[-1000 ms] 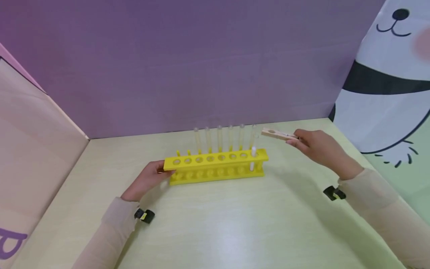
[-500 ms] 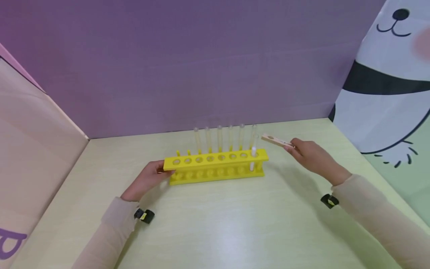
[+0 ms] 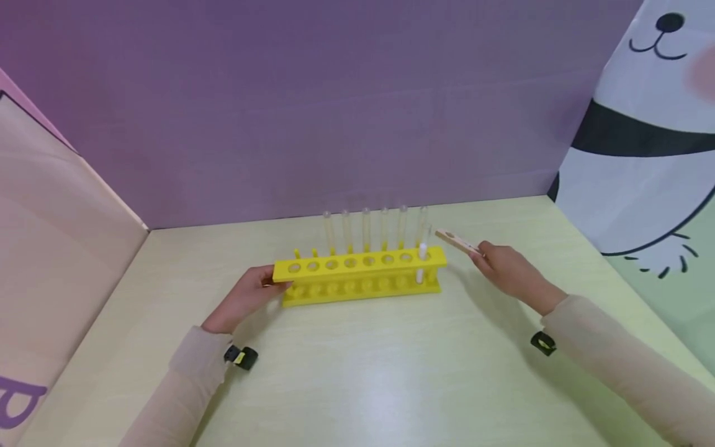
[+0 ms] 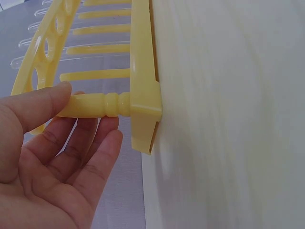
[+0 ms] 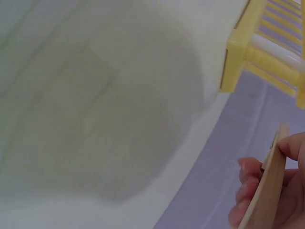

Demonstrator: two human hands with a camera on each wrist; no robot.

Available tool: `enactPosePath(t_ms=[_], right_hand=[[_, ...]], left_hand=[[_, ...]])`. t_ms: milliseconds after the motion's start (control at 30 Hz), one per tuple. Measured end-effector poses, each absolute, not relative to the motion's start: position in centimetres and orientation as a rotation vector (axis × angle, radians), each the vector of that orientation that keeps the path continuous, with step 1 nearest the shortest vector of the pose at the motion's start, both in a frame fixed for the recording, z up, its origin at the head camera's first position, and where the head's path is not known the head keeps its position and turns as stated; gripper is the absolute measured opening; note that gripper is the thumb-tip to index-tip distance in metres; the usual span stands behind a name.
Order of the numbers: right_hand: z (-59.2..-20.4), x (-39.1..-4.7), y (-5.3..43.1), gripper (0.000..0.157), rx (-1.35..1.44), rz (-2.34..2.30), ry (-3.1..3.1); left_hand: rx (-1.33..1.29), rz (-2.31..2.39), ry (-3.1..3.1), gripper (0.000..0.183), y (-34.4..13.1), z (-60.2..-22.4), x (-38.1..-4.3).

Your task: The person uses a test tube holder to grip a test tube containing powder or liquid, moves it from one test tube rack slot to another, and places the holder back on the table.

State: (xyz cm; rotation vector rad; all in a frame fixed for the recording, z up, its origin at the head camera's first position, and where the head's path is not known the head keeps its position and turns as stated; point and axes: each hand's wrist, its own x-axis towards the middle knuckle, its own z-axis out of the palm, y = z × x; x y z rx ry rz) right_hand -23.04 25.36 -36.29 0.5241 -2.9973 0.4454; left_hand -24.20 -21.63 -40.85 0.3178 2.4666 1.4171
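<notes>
A yellow test tube rack (image 3: pixel 360 272) stands on the table. My left hand (image 3: pixel 246 298) holds its left end; in the left wrist view, thumb and fingers pinch the end post (image 4: pixel 88 105). Several clear test tubes (image 3: pixel 366 231) sit on the pegs along the rack's back. One test tube with white contents (image 3: pixel 422 251) stands upright in the rightmost hole. My right hand (image 3: pixel 511 271) grips a wooden test tube clamp (image 3: pixel 458 241), its tip pointing left, apart from that tube's top. In the right wrist view the thumb presses on the clamp (image 5: pixel 270 188).
The pale wooden table (image 3: pixel 346 372) extends in front of the rack. A purple backdrop (image 3: pixel 335 112) rises behind, a pale panel (image 3: pixel 61 236) stands left, and a panda-print panel (image 3: pixel 642 205) stands right. A black wrist camera (image 3: pixel 241 357) hangs at the left sleeve.
My right hand has moved down and slightly left, and the clamp now slopes more steeply, with its tip a little lower. The left hand and rack have stayed in place.
</notes>
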Motion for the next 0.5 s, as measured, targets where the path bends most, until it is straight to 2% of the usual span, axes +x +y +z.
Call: enactPosePath(t_ms=[233, 500], right_hand=[[-37.2, -23.2, 25.1, 0.022, 0.439, 0.315, -3.024], [-37.8, -23.5, 24.9, 0.025, 0.452, 0.375, -3.066]], left_hand=[[0.325, 1.426, 2.450, 0.039, -21.6, -40.8, -24.1], [0.339, 1.436, 2.471, 0.037, -21.6, -40.8, -24.2]])
